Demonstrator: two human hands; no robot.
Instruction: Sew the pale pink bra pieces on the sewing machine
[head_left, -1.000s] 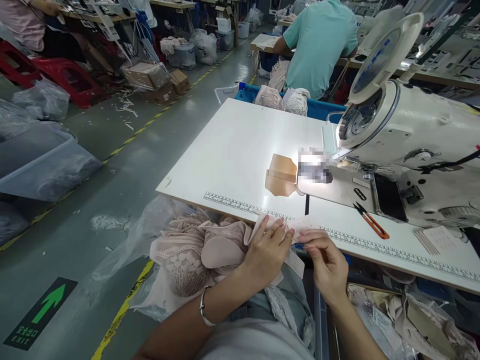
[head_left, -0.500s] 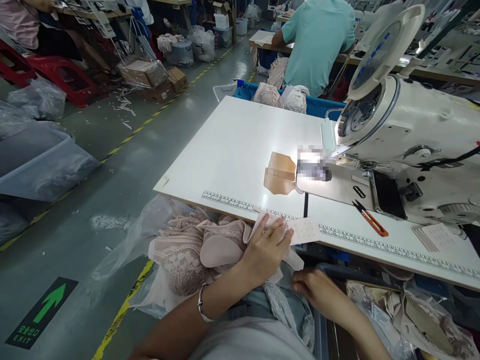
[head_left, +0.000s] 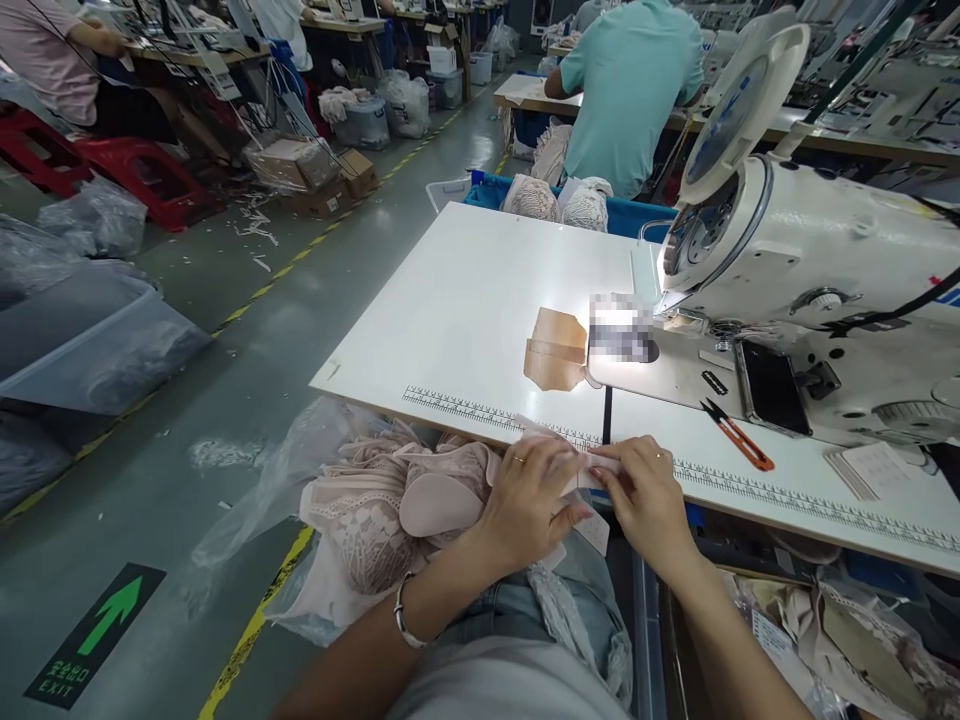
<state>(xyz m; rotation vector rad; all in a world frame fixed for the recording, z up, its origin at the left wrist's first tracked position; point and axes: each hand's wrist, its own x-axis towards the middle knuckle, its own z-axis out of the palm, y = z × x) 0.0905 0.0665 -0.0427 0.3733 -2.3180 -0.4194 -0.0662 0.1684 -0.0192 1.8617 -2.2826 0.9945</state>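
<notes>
Both my hands meet at the front edge of the white sewing table. Between them is a pale pink fabric strip, partly covered by fingers. My left hand pinches its left part, the thumb pointing right. My right hand grips the other end between thumb and fingers. A pale tag-like flap hangs below them. Beside my left hand, a heap of pale pink lace bras spills at the table edge in clear plastic.
A sewing machine stands at the right. Orange-handled thread snips, a small blade, a brown taped patch and a stack of pale pieces lie on the table. A co-worker sits beyond a blue bin.
My right hand has risen from my lap to the table edge and taken hold of the fabric strip's right end. My left hand's fingers have turned downward around the strip.
</notes>
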